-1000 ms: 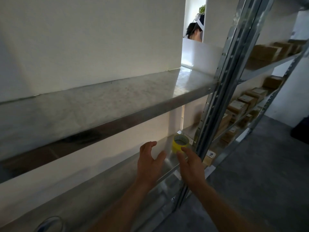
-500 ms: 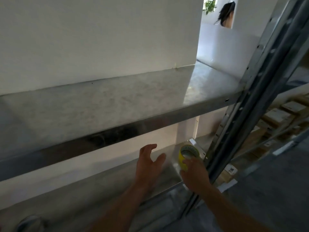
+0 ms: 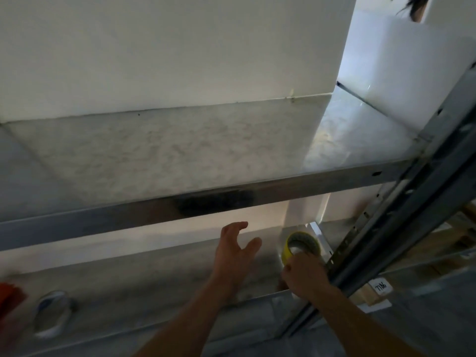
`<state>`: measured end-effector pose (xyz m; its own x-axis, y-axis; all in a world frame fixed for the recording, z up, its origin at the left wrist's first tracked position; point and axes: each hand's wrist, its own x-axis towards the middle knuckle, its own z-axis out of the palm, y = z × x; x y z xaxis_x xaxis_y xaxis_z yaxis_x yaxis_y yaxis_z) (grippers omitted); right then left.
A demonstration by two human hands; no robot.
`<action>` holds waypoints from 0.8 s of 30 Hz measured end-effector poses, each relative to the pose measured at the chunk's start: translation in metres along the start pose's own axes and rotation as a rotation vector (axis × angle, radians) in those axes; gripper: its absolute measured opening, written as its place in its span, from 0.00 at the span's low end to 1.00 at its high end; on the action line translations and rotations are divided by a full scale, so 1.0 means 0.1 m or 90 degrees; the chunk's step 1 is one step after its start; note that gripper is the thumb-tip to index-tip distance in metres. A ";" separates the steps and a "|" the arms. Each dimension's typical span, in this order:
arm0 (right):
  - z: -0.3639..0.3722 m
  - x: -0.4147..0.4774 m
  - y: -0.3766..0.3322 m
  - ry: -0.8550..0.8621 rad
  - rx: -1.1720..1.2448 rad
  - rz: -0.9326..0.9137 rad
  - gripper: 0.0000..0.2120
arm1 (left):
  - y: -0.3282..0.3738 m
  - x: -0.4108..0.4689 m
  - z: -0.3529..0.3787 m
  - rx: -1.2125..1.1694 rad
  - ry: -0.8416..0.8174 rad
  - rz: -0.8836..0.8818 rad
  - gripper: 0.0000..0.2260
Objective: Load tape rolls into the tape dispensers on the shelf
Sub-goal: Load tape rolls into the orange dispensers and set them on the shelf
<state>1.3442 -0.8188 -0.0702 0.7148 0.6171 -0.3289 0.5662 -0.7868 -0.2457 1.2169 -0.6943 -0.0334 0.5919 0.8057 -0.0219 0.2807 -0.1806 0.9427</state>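
White wall behind a grey metal rack. I've got the upper shelf across the middle and the lower shelf beneath it. At the lower shelf's right end, just beside the upright post, sits the yellow tape roll, tipped up with its hole facing me. The right hand curls its fingers around the roll's near side. The left hand hovers over the lower shelf, fingers spread, near the roll but apart from it. Far left on that shelf lies a pale ring, blurred, beside something red. Past the post there's a small labelled box; I can't tell what's inside.
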 end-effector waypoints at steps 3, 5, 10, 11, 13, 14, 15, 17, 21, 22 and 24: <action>-0.11 0.02 -0.12 -0.041 0.183 0.067 0.12 | 0.02 -0.01 0.03 0.014 -0.003 -0.010 0.18; -0.24 0.05 -0.23 -0.019 0.442 0.098 0.11 | 0.04 -0.02 0.04 0.019 0.001 -0.025 0.19; -0.54 0.10 -0.55 -0.046 0.775 0.083 0.13 | 0.19 -0.05 0.04 0.102 -0.043 -0.057 0.19; -0.56 0.08 -0.60 -0.068 0.817 0.080 0.15 | 0.23 -0.06 0.03 0.110 -0.047 -0.049 0.16; -0.59 0.03 -0.65 -0.111 0.922 0.046 0.13 | 0.27 -0.06 0.01 0.128 -0.027 -0.029 0.10; -0.59 -0.01 -0.66 -0.118 0.948 0.003 0.13 | 0.29 -0.06 -0.01 0.132 -0.011 -0.032 0.09; -0.59 -0.03 -0.66 -0.110 0.929 -0.050 0.15 | 0.30 -0.07 -0.04 0.120 0.004 -0.046 0.08; -0.53 -0.07 -0.65 -0.080 0.844 -0.140 0.21 | 0.32 -0.06 -0.11 0.059 0.035 -0.083 0.09; -0.45 -0.19 -0.71 -0.055 0.742 -0.197 0.26 | 0.39 -0.07 -0.23 -0.052 0.078 -0.161 0.07; -0.43 -0.21 -0.74 -0.037 0.713 -0.206 0.27 | 0.40 -0.08 -0.27 -0.099 0.091 -0.190 0.05; -0.42 -0.23 -0.82 -0.016 0.672 -0.229 0.28 | 0.41 -0.11 -0.34 -0.218 0.120 -0.254 0.04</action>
<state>1.2986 -0.7682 -0.0037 0.5643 0.8198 -0.0978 0.0976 -0.1839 -0.9781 1.1961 -0.6909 0.0172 0.3365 0.8664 -0.3689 0.1747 0.3275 0.9286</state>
